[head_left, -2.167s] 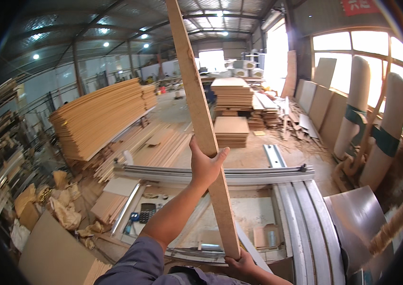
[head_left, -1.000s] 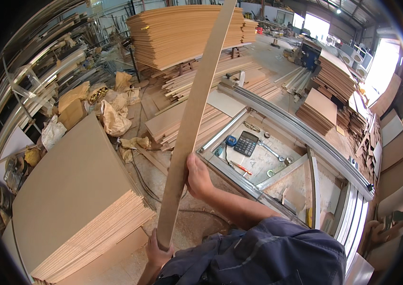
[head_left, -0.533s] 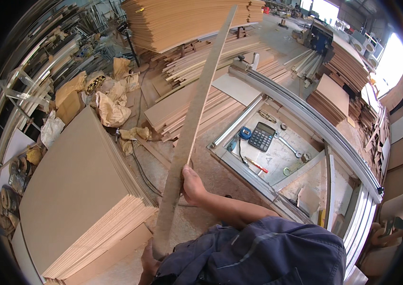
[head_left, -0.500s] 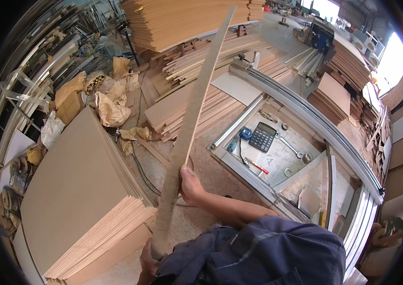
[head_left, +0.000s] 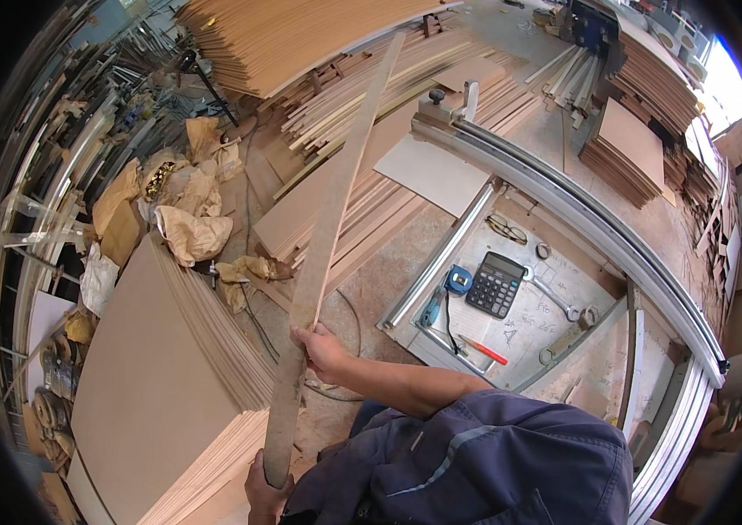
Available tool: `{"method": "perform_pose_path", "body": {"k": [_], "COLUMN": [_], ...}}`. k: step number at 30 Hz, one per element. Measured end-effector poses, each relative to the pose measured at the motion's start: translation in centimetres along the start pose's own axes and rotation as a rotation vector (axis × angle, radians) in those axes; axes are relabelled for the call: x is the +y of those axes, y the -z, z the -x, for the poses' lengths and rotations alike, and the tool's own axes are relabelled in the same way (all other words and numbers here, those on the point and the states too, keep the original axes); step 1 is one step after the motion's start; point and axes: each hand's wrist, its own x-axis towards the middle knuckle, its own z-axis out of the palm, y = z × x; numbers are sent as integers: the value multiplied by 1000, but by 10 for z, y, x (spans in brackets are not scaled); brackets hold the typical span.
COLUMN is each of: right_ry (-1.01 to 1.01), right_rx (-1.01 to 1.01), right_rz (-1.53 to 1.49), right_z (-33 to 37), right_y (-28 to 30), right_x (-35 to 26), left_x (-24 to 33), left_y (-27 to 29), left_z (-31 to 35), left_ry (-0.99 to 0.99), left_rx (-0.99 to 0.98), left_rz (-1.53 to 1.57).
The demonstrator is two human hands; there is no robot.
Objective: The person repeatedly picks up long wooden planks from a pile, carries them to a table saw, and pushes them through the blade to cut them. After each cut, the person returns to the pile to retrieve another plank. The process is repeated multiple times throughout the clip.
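A long, narrow strip of board (head_left: 332, 223) slants up and away in front of me, its edge turned partly toward me. My left hand (head_left: 267, 492) is closed around its near end at the bottom of the view. Further up, my right hand (head_left: 323, 353) grips the strip from its right side, thumb on the near face. Just left of the strip stands a leaning stack of large brown panels (head_left: 156, 341), whose layered edges fan out close to my left hand.
Right of me, a metal-railed bench frame (head_left: 563, 194) holds a calculator (head_left: 495, 285), tape measure (head_left: 458, 280), wrench (head_left: 550, 293), red pen (head_left: 484, 351) and glasses (head_left: 506, 229). Crumpled brown paper (head_left: 194, 234) and cables lie beyond the panels. Timber strips (head_left: 379, 96) and board stacks (head_left: 625, 150) sit farther off.
The strip has shifted left with both hands still on it, and its far end sits lower in view. The view has moved too, bringing the bench tools lower in the picture.
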Motion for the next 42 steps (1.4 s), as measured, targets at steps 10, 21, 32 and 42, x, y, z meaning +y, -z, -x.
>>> {"method": "perform_pose_path", "body": {"k": [10, 21, 32, 42], "right_ry": [-36, 99, 248, 327], "right_rx": [199, 495, 573, 832], "right_rz": [-150, -323, 144, 974], "right_z": [-143, -310, -352, -121], "right_y": [29, 55, 146, 116], "right_x": [-42, -180, -270, -156], "left_x": [-19, -5, 167, 274], "left_y": [-7, -37, -194, -321], "left_z": [-179, -471, -704, -859], "left_ry": [-118, -392, -416, -438], "left_rx": [-126, -286, -597, -500], "left_rz": [-79, -93, -50, -204]}}
